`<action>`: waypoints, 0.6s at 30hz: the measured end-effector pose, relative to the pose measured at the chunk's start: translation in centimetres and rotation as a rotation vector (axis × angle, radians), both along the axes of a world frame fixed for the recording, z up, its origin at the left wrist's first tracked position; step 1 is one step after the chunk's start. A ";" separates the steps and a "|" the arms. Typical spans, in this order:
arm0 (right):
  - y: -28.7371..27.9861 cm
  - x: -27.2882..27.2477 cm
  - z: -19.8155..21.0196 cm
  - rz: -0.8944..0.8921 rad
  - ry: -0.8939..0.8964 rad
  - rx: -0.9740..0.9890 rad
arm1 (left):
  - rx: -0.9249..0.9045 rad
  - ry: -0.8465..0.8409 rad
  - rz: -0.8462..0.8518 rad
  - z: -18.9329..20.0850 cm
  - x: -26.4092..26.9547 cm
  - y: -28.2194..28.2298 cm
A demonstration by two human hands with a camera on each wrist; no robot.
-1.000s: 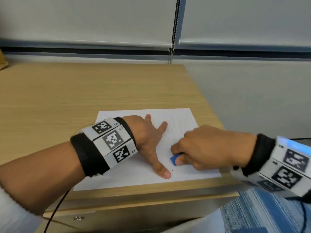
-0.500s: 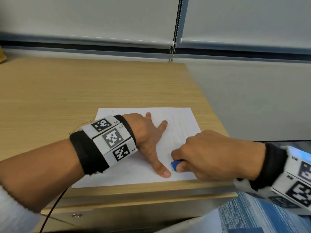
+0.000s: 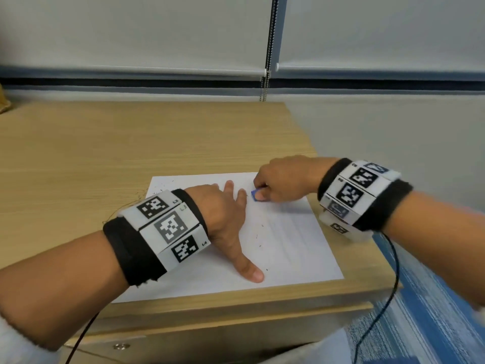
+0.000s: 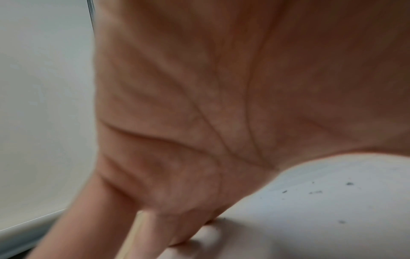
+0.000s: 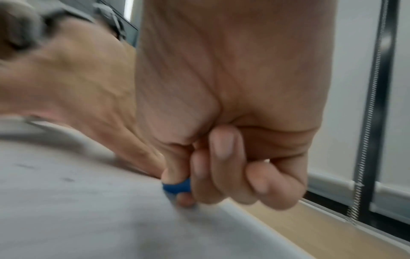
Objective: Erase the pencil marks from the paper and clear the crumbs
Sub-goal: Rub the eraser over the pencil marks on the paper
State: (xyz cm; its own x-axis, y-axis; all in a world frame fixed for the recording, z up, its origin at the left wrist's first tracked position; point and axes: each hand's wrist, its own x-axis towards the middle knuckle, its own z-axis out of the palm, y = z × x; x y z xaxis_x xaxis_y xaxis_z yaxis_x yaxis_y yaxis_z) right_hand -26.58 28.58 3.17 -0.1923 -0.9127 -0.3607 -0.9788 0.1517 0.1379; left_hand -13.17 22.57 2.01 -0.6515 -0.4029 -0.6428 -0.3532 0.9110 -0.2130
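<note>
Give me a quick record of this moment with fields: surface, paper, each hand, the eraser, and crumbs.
surface: wooden desk
paper: white sheet lying flat near the desk's front right corner
left hand: left hand lies flat on the paper, fingers spread
right hand: right hand pinches the eraser near the sheet's far edge
eraser: blue eraser, its end on the paper
crumbs: dark crumbs scattered on the sheet, not yet cleared
</note>
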 end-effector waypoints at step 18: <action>-0.5 -1.4 -0.5 0.002 -0.036 0.017 | 0.022 -0.029 0.011 0.0 -0.6 0.0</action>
State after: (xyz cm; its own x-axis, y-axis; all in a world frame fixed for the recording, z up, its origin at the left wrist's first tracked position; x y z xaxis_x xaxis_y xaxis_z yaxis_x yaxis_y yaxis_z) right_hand -27.96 28.10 2.62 -0.1772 -0.9067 -0.3827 -0.9834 0.1476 0.1055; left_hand -13.73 22.58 2.00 -0.6281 -0.3959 -0.6699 -0.3576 0.9115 -0.2033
